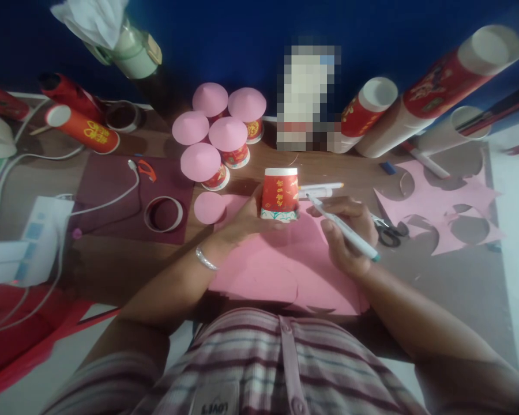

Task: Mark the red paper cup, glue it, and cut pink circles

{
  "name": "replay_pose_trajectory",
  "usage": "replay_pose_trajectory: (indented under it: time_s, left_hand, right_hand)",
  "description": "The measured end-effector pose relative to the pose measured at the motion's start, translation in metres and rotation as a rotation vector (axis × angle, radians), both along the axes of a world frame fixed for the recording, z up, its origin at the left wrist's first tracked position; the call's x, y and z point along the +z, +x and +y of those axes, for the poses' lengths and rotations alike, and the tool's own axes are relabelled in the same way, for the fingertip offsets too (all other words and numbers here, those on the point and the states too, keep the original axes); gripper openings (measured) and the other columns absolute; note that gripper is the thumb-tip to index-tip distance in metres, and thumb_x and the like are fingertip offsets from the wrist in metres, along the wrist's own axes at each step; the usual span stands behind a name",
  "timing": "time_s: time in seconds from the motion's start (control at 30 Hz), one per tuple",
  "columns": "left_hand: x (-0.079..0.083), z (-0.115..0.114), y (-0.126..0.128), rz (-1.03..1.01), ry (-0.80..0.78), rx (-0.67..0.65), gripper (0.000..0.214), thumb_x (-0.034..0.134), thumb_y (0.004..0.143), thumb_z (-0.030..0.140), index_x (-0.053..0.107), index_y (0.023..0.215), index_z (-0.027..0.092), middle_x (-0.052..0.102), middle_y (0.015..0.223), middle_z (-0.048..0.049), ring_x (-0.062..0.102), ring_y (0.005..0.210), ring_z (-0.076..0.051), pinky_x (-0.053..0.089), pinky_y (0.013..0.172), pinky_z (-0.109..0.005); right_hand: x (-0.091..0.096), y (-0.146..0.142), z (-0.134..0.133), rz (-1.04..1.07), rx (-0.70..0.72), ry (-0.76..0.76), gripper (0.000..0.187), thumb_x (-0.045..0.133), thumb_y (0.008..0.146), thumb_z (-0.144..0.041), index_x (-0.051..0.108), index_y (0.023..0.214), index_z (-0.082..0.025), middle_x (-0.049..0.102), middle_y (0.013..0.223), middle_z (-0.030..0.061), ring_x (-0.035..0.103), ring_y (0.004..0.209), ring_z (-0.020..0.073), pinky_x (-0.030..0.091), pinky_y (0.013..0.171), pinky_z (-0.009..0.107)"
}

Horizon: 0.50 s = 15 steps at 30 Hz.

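My left hand (251, 213) is closed around a red paper cup (280, 193), which stands upside down above pink paper sheets (263, 271). Gold characters and a teal wave pattern decorate the cup. In my right hand (350, 233) is a white marker pen (345, 229) with a teal end. The marker's tip points at the cup's right side, with a small gap between them. Behind the cup lie an orange-tipped marker (322, 186) and a white cap or pen. A pink paper circle (210, 208) rests left of my left hand.
Several red cups with pink paper cones (228, 134) stand at the back. Black scissors (389, 233) and cut pink scraps (436, 199) lie on the right. Tape rolls (178, 216), white cables and a power strip (45, 239) occupy the left. Tall cup stacks (428, 95) lean at the back right.
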<state>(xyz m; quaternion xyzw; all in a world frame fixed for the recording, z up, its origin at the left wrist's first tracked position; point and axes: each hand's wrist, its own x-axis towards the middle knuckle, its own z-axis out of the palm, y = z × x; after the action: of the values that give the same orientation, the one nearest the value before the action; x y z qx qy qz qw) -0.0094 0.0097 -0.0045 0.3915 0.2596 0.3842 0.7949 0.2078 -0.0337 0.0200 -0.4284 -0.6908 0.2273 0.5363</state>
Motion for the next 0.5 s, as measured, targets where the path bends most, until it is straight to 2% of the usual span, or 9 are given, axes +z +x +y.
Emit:
replay_pose_trajectory:
  time_s: [0.2, 0.33, 0.5]
  left_hand:
    - [0.011, -0.001, 0.001, 0.001, 0.016, -0.004, 0.079, 0.09, 0.074, 0.026, 0.051, 0.142, 0.029, 0.07, 0.132, -0.0108, 0.069, 0.123, -0.031, 0.052, 0.109, -0.051]
    - [0.012, -0.001, 0.003, 0.02, 0.037, 0.03, 0.078, 0.09, 0.076, 0.034, 0.051, 0.143, 0.028, 0.069, 0.135, -0.0123, 0.068, 0.124, -0.032, 0.051, 0.111, -0.051]
    - [0.015, -0.003, 0.003, 0.05, 0.031, 0.047, 0.067, 0.087, 0.08, 0.034, 0.056, 0.138, 0.026, 0.066, 0.14, -0.0114, 0.064, 0.13, -0.03, 0.047, 0.116, -0.047]
  right_hand:
    - [-0.006, 0.002, 0.0, 0.011, -0.01, -0.045, 0.018, 0.064, 0.098, -0.033, 0.063, 0.114, -0.025, 0.076, 0.102, 0.0062, 0.075, 0.097, 0.0257, 0.06, 0.085, 0.045]
    - [-0.006, 0.002, 0.0, 0.021, -0.011, -0.054, 0.019, 0.064, 0.099, -0.035, 0.064, 0.115, -0.026, 0.076, 0.105, 0.0063, 0.075, 0.101, 0.0259, 0.06, 0.087, 0.044]
    - [-0.003, 0.001, 0.0, 0.03, 0.0, -0.058, 0.019, 0.065, 0.099, -0.033, 0.064, 0.116, -0.026, 0.078, 0.104, 0.0055, 0.075, 0.102, 0.025, 0.06, 0.087, 0.042]
